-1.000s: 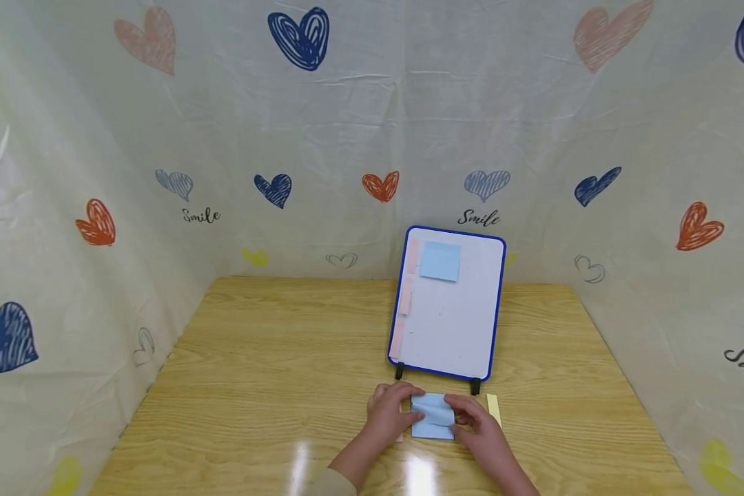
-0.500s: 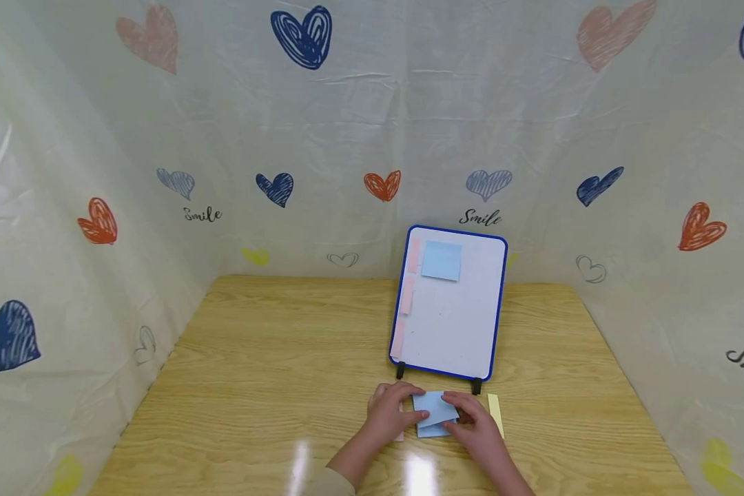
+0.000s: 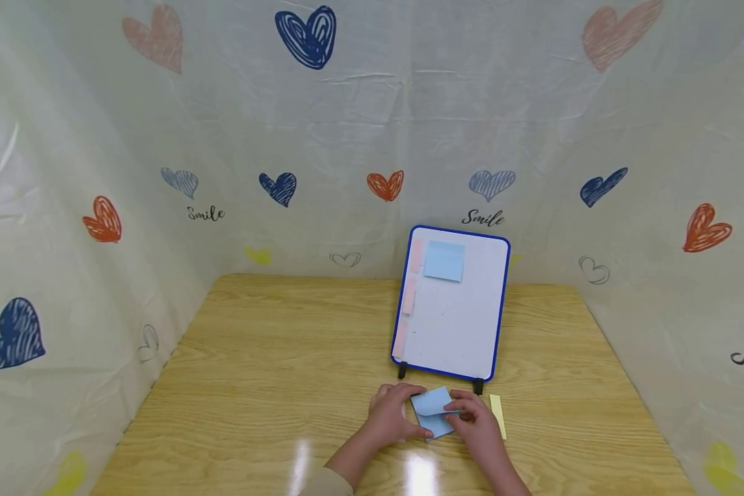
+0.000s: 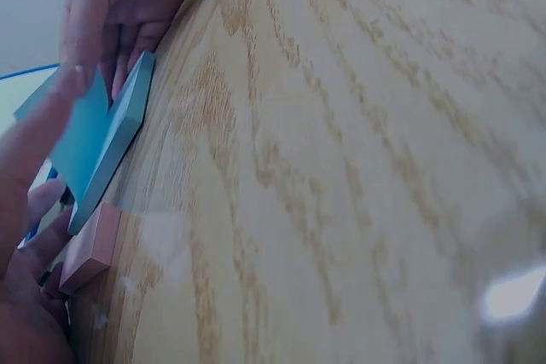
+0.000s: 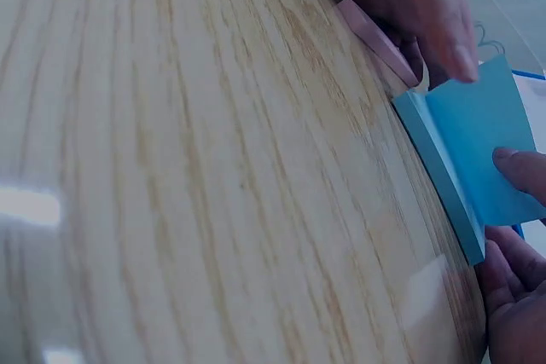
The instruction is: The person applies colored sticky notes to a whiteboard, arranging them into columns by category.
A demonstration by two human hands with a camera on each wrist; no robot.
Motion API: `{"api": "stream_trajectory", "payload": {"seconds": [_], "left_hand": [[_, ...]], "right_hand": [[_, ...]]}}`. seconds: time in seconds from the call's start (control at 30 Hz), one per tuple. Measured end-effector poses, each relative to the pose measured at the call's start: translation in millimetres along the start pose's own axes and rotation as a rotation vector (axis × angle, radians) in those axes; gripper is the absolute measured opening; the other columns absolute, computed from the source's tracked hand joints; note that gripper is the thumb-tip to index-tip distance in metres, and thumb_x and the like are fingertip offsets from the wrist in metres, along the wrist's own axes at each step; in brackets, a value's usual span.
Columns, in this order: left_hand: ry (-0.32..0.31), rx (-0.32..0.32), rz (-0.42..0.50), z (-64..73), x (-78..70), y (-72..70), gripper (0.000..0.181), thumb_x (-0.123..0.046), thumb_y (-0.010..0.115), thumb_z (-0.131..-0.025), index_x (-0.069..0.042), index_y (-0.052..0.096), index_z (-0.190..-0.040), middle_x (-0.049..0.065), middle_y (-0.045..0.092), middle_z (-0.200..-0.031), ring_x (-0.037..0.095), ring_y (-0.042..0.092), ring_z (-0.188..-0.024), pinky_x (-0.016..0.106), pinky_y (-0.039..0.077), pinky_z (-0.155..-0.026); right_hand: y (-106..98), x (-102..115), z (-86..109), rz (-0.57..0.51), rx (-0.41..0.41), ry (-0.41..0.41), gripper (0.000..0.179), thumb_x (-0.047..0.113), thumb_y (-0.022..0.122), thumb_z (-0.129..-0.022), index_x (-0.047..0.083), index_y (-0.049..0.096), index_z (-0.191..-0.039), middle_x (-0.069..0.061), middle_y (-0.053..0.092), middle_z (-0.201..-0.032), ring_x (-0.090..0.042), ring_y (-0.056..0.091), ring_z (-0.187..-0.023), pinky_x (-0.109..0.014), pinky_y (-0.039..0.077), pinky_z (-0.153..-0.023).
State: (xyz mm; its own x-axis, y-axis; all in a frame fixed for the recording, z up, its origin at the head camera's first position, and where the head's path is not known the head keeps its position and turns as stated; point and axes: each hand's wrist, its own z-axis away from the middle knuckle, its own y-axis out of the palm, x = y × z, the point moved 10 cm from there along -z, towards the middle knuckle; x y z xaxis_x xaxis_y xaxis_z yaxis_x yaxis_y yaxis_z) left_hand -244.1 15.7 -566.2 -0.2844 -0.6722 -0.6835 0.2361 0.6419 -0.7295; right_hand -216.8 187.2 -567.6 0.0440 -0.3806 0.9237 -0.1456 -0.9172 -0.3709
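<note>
On the near part of the desk (image 3: 285, 344), just in front of a small whiteboard (image 3: 459, 310), a blue pad (image 3: 435, 426) of sticky notes lies slightly askew between the two hands. The left hand (image 3: 389, 415) grips its left side, thumb at the near corner and fingers at the far one. The right hand (image 3: 476, 421) pinches the top sheet (image 3: 432, 401) between thumb and fingers; the sheet is bent up from the pad but joined to it along one edge, as the right wrist view shows. A pink block (image 4: 92, 249) sits right beside the left hand, partly hidden by it in the head view, and a yellow strip (image 3: 498, 416) lies just right of the right hand. The whiteboard leans back on black feet (image 3: 478, 386), bearing one blue note (image 3: 444, 261) near its top and three pink strips (image 3: 408, 296) down its left edge. Behind hangs a pale curtain (image 3: 322, 124) printed with hearts.
</note>
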Motion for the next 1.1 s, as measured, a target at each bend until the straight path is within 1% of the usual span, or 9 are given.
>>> {"api": "stream_trajectory", "payload": {"seconds": [0.13, 0.23, 0.3, 0.37, 0.57, 0.73, 0.87, 0.97, 1.1], "left_hand": [[0.005, -0.006, -0.001, -0.1, 0.4, 1.5, 0.067, -0.037, 0.090, -0.066, -0.026, 0.064, -0.126, -0.010, 0.060, -0.128, 0.014, 0.045, -0.105, 0.041, 0.036, -0.089], [0.004, -0.009, -0.005, -0.2, -0.1, 1.2, 0.065, -0.030, 0.090, -0.066, -0.026, 0.064, -0.125, -0.010, 0.059, -0.128, 0.014, 0.045, -0.105, 0.042, 0.035, -0.090], [-0.003, -0.009, -0.011, 0.2, -0.6, 0.8, 0.064, -0.028, 0.091, -0.066, -0.026, 0.065, -0.125, -0.010, 0.059, -0.127, 0.014, 0.045, -0.106, 0.042, 0.035, -0.090], [-0.009, -0.010, -0.012, 0.6, -0.8, 0.4, 0.064, -0.027, 0.091, -0.066, -0.025, 0.065, -0.124, -0.009, 0.059, -0.127, 0.015, 0.045, -0.107, 0.042, 0.035, -0.090], [-0.024, -0.014, -0.012, 0.0, 0.3, 0.2, 0.063, -0.027, 0.091, -0.064, -0.027, 0.066, -0.122, -0.009, 0.059, -0.126, 0.017, 0.046, -0.109, 0.043, 0.035, -0.091], [-0.037, -0.012, -0.004, -0.6, 0.0, 0.8, 0.063, -0.026, 0.091, -0.064, -0.027, 0.066, -0.122, -0.009, 0.059, -0.126, 0.018, 0.046, -0.109, 0.044, 0.035, -0.091], [-0.039, -0.010, 0.004, -0.6, -0.6, 1.2, 0.063, -0.025, 0.091, -0.065, -0.027, 0.066, -0.122, -0.008, 0.059, -0.128, 0.018, 0.045, -0.109, 0.044, 0.034, -0.091], [-0.034, -0.010, 0.013, -0.4, -1.1, 0.5, 0.063, -0.025, 0.091, -0.065, -0.028, 0.066, -0.122, -0.009, 0.059, -0.128, 0.018, 0.045, -0.109, 0.045, 0.034, -0.091], [-0.036, -0.010, 0.014, -0.6, -0.2, 0.9, 0.063, -0.025, 0.091, -0.065, -0.028, 0.065, -0.122, -0.010, 0.059, -0.128, 0.018, 0.045, -0.109, 0.045, 0.034, -0.092]], "right_hand": [[0, -1, 0.4, -0.025, -0.003, 0.035, 0.010, -0.002, 0.078, -0.076, 0.004, 0.070, -0.077, -0.018, 0.064, -0.116, -0.005, 0.058, -0.081, -0.022, 0.049, -0.070], [0, -3, 1.0, -0.029, 0.001, 0.065, 0.009, -0.002, 0.077, -0.078, 0.000, 0.069, -0.079, -0.019, 0.063, -0.118, -0.006, 0.060, -0.087, -0.021, 0.050, -0.072], [-1, -4, 1.3, -0.030, 0.004, 0.084, 0.008, -0.002, 0.077, -0.079, 0.000, 0.069, -0.079, -0.019, 0.063, -0.120, -0.010, 0.061, -0.095, -0.021, 0.050, -0.075], [-1, -5, 1.7, -0.035, 0.004, 0.095, 0.008, -0.002, 0.076, -0.080, 0.000, 0.068, -0.080, -0.020, 0.063, -0.121, -0.012, 0.062, -0.098, -0.020, 0.049, -0.076], [-1, -7, 3.4, -0.072, 0.009, 0.136, 0.009, 0.000, 0.073, -0.084, 0.002, 0.064, -0.084, -0.021, 0.061, -0.125, -0.014, 0.061, -0.092, -0.021, 0.048, -0.076], [-1, -9, 4.0, -0.082, 0.009, 0.166, 0.005, 0.000, 0.068, -0.088, -0.002, 0.063, -0.088, -0.021, 0.060, -0.127, -0.019, 0.062, -0.099, -0.021, 0.049, -0.077], [-2, -11, 3.5, -0.093, 0.002, 0.178, 0.006, 0.001, 0.066, -0.090, -0.004, 0.062, -0.090, -0.021, 0.060, -0.127, -0.019, 0.061, -0.102, -0.020, 0.048, -0.077], [-2, -11, 3.0, -0.100, -0.001, 0.183, 0.006, 0.002, 0.065, -0.091, -0.003, 0.061, -0.089, -0.020, 0.061, -0.127, -0.019, 0.060, -0.104, -0.020, 0.048, -0.077], [-3, -11, 2.8, -0.109, -0.004, 0.175, 0.009, 0.004, 0.064, -0.093, 0.000, 0.059, -0.086, -0.021, 0.060, -0.127, -0.026, 0.059, -0.109, -0.021, 0.048, -0.077]]}}
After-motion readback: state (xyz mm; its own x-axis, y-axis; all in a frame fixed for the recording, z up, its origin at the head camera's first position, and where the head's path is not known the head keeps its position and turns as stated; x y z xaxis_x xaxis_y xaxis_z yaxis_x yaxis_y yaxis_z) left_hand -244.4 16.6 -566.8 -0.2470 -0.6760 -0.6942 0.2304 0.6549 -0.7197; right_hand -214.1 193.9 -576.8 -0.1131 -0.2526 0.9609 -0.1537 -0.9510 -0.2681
